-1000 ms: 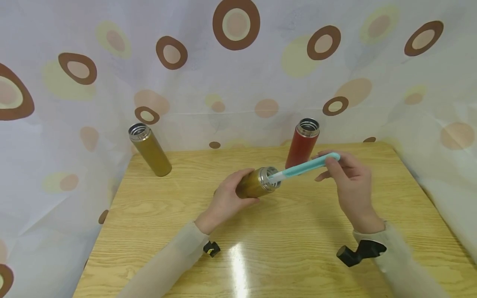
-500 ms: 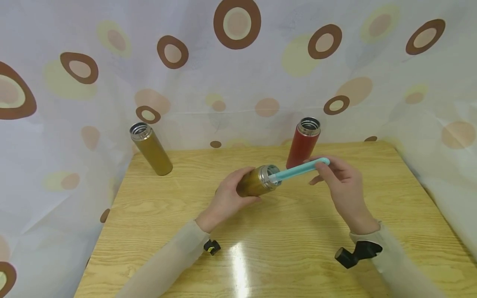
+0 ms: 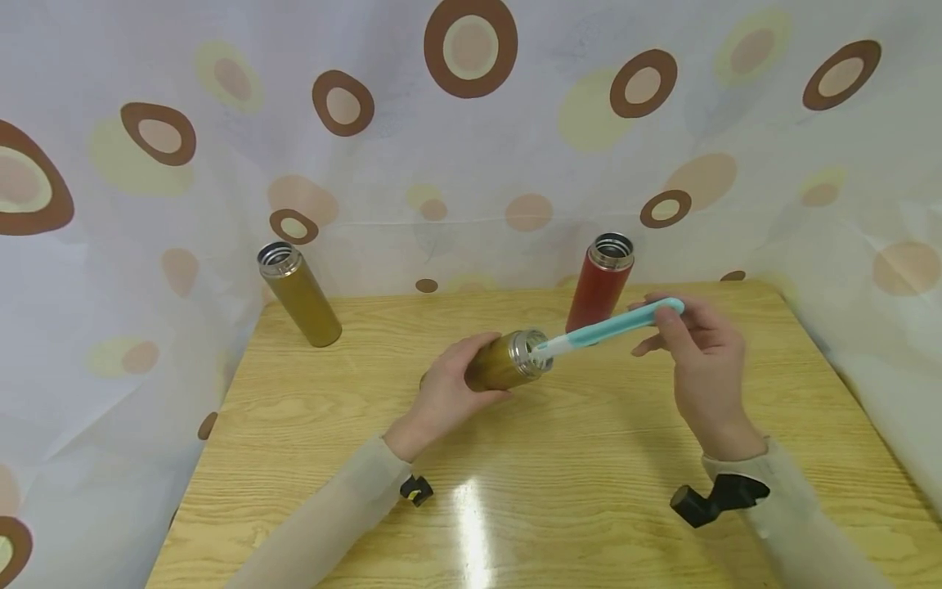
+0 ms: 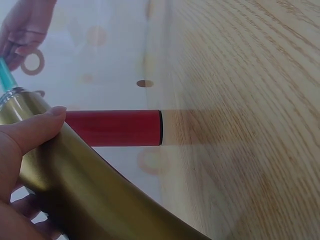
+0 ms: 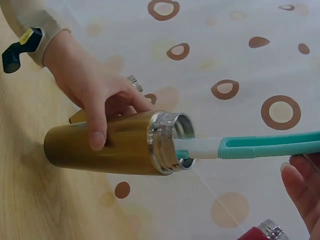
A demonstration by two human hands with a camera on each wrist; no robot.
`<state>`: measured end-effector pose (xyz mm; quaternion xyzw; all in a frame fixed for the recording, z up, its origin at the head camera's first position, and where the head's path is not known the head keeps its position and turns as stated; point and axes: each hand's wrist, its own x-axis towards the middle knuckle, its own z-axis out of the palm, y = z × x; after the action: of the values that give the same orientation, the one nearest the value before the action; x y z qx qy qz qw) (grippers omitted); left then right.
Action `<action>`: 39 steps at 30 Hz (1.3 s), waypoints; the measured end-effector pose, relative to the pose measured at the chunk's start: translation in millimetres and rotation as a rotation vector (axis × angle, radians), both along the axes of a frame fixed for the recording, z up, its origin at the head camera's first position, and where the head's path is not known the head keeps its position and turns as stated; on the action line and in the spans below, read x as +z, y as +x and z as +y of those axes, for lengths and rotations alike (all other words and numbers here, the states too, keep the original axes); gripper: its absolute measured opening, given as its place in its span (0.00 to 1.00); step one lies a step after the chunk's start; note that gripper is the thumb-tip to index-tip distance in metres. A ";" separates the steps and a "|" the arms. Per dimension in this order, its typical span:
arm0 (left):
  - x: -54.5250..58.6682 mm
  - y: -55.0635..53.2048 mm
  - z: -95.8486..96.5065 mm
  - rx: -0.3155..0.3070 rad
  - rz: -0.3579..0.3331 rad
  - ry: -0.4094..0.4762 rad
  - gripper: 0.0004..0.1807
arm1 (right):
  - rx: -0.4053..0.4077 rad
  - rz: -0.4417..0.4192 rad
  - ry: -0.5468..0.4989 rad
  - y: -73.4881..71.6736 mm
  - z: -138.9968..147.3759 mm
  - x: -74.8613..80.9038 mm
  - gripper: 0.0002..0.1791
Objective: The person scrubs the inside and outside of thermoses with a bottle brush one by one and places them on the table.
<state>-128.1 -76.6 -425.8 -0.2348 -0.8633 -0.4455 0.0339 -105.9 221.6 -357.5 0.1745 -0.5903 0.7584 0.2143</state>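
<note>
My left hand (image 3: 445, 393) grips a gold thermos bottle (image 3: 495, 366) round its body, tilted, its steel mouth facing right. In the right wrist view the thumb lies along the bottle's gold side. My right hand (image 3: 708, 368) pinches the end of a bottle brush with a teal handle (image 3: 621, 325), thumb on its tip. The brush's white neck (image 5: 204, 148) enters the bottle's mouth, and its head is hidden inside. Behind the brush a red thermos bottle (image 3: 598, 286) stands upright, lid off.
A second gold thermos bottle (image 3: 303, 303) stands without a lid at the back left of the wooden table (image 3: 353, 442). A patterned sheet (image 3: 412, 147) hangs behind the table and along its sides. Black camera mounts sit on both wrists.
My right hand first pushed the brush deeper into the bottle, then drew it back out to the right, so more white neck shows. My left hand and the bottle have barely moved.
</note>
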 end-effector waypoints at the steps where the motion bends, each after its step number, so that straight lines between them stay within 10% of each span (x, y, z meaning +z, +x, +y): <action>1: -0.2 0.2 0.1 0.001 0.003 -0.005 0.44 | 0.000 -0.022 0.030 0.9 -0.4 -1.8 0.11; 13: 0.4 0.8 5.2 -0.014 -0.004 0.009 0.44 | 0.099 -0.207 0.351 4.3 -2.9 -4.8 0.14; 27: -3.2 -0.2 1.3 -0.006 -0.017 0.003 0.44 | 0.013 -0.039 0.085 1.7 5.7 6.0 0.11; 39: -1.4 1.3 6.0 -0.009 0.009 0.000 0.44 | 0.120 -0.154 0.418 5.1 -7.2 -13.2 0.15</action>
<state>-126.8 -70.6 -427.2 -0.2408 -0.8621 -0.4445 0.0355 -100.9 214.4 -370.7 0.1916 -0.7376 0.6422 0.0822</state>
